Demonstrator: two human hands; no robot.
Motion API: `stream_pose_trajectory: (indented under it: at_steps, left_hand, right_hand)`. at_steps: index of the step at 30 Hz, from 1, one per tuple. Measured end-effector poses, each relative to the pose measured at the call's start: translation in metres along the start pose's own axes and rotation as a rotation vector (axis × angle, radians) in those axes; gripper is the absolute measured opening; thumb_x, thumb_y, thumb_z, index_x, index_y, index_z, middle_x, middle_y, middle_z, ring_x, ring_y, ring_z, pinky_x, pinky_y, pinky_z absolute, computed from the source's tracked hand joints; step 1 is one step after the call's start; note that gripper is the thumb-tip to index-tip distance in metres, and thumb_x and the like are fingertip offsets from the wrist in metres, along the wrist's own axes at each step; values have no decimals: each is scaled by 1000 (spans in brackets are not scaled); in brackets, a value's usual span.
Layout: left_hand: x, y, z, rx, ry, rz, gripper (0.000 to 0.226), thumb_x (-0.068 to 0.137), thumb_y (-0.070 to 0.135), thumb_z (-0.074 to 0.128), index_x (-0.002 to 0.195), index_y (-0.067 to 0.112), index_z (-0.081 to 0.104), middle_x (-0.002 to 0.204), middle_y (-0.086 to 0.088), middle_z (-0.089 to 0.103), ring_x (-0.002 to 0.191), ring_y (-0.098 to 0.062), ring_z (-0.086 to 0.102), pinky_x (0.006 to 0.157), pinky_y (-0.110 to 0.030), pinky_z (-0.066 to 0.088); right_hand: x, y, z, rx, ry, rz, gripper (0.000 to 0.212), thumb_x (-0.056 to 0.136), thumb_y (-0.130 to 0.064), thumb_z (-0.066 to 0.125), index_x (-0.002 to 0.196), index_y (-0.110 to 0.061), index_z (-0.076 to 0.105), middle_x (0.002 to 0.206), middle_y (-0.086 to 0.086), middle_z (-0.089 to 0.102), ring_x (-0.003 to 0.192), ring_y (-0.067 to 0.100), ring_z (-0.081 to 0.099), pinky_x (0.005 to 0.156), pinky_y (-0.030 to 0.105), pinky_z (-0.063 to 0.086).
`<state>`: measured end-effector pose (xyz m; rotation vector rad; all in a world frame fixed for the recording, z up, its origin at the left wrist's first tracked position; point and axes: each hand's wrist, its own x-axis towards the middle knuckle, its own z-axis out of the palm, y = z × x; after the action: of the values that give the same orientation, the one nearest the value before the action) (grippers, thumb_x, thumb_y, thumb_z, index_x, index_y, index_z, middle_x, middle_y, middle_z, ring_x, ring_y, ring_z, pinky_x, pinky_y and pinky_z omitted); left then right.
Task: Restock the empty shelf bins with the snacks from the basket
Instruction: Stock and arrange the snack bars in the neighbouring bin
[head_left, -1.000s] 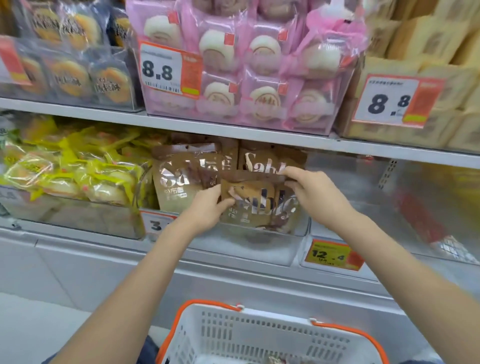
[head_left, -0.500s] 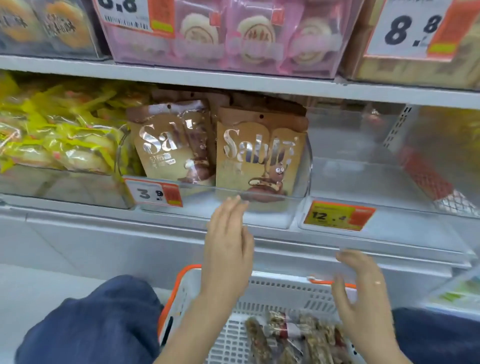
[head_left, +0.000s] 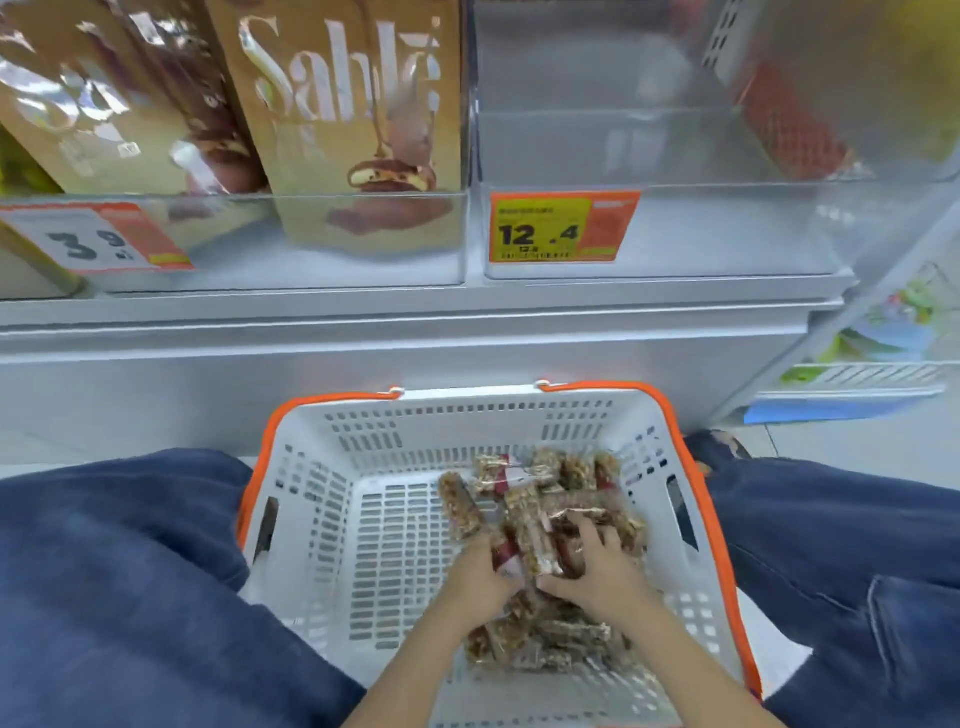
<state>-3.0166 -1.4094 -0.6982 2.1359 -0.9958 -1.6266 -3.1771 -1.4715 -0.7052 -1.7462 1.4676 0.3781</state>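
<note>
Snack bars (head_left: 524, 525) in clear crinkly wrap lay heaped in the white basket (head_left: 363, 519), right half, under both hands. Looked light, stiff-ish, wrappers likely slippery and loose in a pile; best taken as a bunch across the middles. Left hand (head_left: 480, 577) curled around bars at the pile's near-left; right hand (head_left: 597, 566) fingers spread, closing over the top ones. Basket walls close beside the right hand, open floor left of the left hand. Empty bin (head_left: 675, 156) with the 12.4 tag (head_left: 563, 226) well above and ahead, open-topped, Sablé bags (head_left: 353, 104) filling the bin to its left.
</note>
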Motion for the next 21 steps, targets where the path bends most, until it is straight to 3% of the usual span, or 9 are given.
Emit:
stream_pose_trajectory:
  at_steps: [4, 7, 9, 11, 13, 15, 16, 18, 21]
  left_hand:
    - [26, -7, 10, -271, 190, -263, 51, 77, 26, 75, 120, 10, 51, 101, -9, 67, 89, -24, 66, 76, -36, 57]
    - [34, 0, 12, -652, 150, -333, 28, 86, 17, 68, 111, 9, 59, 93, -6, 66, 81, -17, 63, 67, -30, 52]
    - [39, 5, 9, -822, 36, -362, 23, 86, 26, 68, 103, 14, 59, 97, -2, 62, 88, -13, 58, 79, -28, 47]
    - [46, 9, 11, -855, -49, -398, 41, 80, 36, 73, 112, 16, 58, 107, -2, 63, 97, -15, 59, 85, -32, 46]
    - [51, 17, 12, -924, -58, -434, 82, 69, 40, 82, 137, 15, 45, 132, -6, 56, 114, -21, 58, 86, -36, 50]
    - [55, 27, 11, -989, -49, -421, 128, 40, 52, 93, 148, 24, 28, 150, 0, 37, 132, -22, 43, 101, -41, 43]
    - [60, 30, 9, -988, -54, -399, 142, 27, 56, 94, 148, 30, 26, 152, 3, 33, 134, -21, 40, 105, -43, 41]
    - [54, 43, 3, -894, -44, -283, 148, 17, 59, 92, 147, 34, 25, 148, 3, 38, 130, -22, 45, 105, -44, 41]
    - [39, 57, -1, -837, 45, -163, 135, 35, 59, 90, 148, 34, 20, 149, 2, 35, 133, -23, 40, 105, -39, 41]
  right_hand:
    - [15, -7, 11, 231, -59, 67, 109, 59, -78, 64, 143, -34, 11, 144, 10, 33, 124, 29, 47, 89, 38, 45]
    - [26, -12, 20, 329, 56, 111, 83, 68, -71, 62, 133, -36, 26, 125, 3, 49, 104, 25, 58, 80, 36, 50]
    - [33, -15, 20, 455, 112, 136, 64, 76, -53, 67, 128, -32, 36, 112, 0, 58, 90, 20, 62, 75, 36, 53]
    - [36, -22, 16, 596, 42, 150, 54, 80, -33, 68, 126, -27, 42, 102, -4, 63, 83, 16, 63, 70, 33, 53]
    - [34, -32, 5, 601, -72, 73, 55, 82, -21, 66, 130, -23, 40, 105, -6, 60, 88, 13, 61, 71, 30, 51]
    - [26, -39, -12, 545, -176, -49, 71, 84, -18, 66, 141, -28, 24, 115, -12, 49, 98, 6, 56, 73, 18, 50]
    - [23, -40, -20, 537, -215, -90, 81, 85, -17, 66, 144, -34, 12, 118, -14, 44, 98, 1, 54, 70, 12, 47]
    - [13, -42, -36, 553, -267, -140, 92, 85, -18, 66, 147, -35, 0, 124, -15, 42, 99, -6, 52, 69, 6, 41]
    - [-3, -45, -55, 596, -196, -149, 86, 85, -27, 70, 149, -30, 13, 131, -20, 35, 117, -1, 39, 83, 9, 37]
